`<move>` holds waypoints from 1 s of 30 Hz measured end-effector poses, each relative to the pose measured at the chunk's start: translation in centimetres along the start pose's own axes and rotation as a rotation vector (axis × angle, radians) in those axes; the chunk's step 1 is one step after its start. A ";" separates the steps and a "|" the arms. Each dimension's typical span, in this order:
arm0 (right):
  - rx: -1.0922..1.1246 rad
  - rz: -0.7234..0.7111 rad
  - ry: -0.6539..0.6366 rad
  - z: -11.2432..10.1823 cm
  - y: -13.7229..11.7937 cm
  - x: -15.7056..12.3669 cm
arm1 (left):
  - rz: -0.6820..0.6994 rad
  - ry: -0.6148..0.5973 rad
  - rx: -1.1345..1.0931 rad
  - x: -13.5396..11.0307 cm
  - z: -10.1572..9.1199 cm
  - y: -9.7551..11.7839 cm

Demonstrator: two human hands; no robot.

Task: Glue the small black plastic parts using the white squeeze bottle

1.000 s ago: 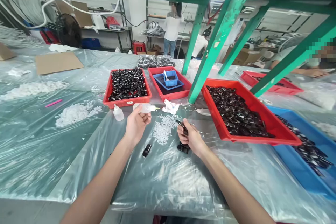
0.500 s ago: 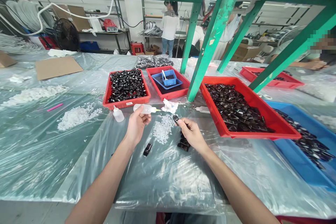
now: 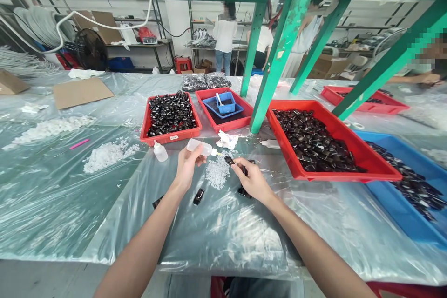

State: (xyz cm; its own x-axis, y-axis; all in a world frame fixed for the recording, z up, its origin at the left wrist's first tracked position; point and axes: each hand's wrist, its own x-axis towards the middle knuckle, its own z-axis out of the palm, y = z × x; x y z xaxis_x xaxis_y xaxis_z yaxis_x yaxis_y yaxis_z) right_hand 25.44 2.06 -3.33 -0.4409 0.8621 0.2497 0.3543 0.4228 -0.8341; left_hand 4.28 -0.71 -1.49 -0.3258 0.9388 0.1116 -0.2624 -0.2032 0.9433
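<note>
My left hand (image 3: 188, 163) grips a clear squeeze bottle (image 3: 199, 146), tilted so its yellowish needle tip points right. The tip is close to a small black plastic part (image 3: 229, 160), which my right hand (image 3: 250, 178) pinches between thumb and fingers. Whether tip and part touch, I cannot tell. Beneath them lies a heap of tiny white pieces (image 3: 217, 172). A loose black part (image 3: 199, 196) rests on the plastic sheet between my forearms. More black parts (image 3: 244, 191) lie partly hidden behind my right hand, and another (image 3: 158, 202) is beside my left forearm.
Red trays of black parts (image 3: 142, 132) (image 3: 349, 178) stand left and right, a blue tray (image 3: 407, 223) beyond the right one. A second bottle (image 3: 160, 152) stands upright; crumpled white tissue (image 3: 226, 140) lies nearby. A green post (image 3: 268, 84) rises behind. People are in the background.
The bottle in my left hand has moved right and tilted tip-down. The black part in my right hand has turned flatter and shifted slightly left, bringing it close to the tip.
</note>
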 end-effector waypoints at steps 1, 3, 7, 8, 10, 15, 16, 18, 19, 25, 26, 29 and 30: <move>-0.004 -0.002 -0.003 0.0 0.0 0.0 | 0.005 -0.003 0.007 0.0 0.1 0.0; -0.008 -0.007 -0.004 0.0 0.0 0.0 | 0.016 -0.006 0.018 -0.1 0.1 0.0; -0.013 -0.016 0.009 0.0 -0.1 0.0 | 0.032 -0.001 0.030 0.0 0.1 -0.1; -0.018 -0.018 0.010 0.0 0.0 0.0 | 0.034 -0.001 0.033 0.0 0.0 -0.2; -0.036 -0.018 0.006 0.0 0.0 0.0 | 0.034 -0.005 0.040 0.0 -0.1 -0.3; -0.155 -0.075 -0.013 -0.1 0.3 -0.1 | 0.056 -0.012 0.051 0.1 -0.2 0.1; -0.174 -0.091 -0.021 -0.1 0.3 -0.1 | 0.060 -0.010 0.050 0.1 -0.2 0.2; -0.187 -0.109 -0.043 -0.1 0.2 -0.2 | 0.058 -0.008 0.044 0.1 -0.3 0.5; -0.183 -0.111 -0.057 0.0 0.1 -0.3 | 0.055 -0.005 0.040 0.1 -0.3 0.6; -0.175 -0.133 -0.111 0.5 0.0 -0.5 | 0.091 -0.020 0.074 0.0 -0.3 0.8; -0.179 -0.137 -0.111 0.6 0.0 -0.5 | 0.084 -0.017 0.071 0.0 -0.2 0.8; -0.174 -0.135 -0.114 0.7 0.1 -0.6 | 0.045 0.003 0.044 -0.1 -0.2 1.0; -0.168 -0.133 -0.117 0.8 0.1 -0.6 | 0.041 0.004 0.043 -0.1 -0.1 1.1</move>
State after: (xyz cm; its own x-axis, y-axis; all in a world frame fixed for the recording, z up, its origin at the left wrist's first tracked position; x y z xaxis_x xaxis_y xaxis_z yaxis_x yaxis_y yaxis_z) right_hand 25.08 1.38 -3.89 -0.5817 0.7619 0.2850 0.4146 0.5791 -0.7020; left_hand 3.92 -1.06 -0.54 -0.3390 0.9289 0.1489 -0.2095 -0.2288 0.9507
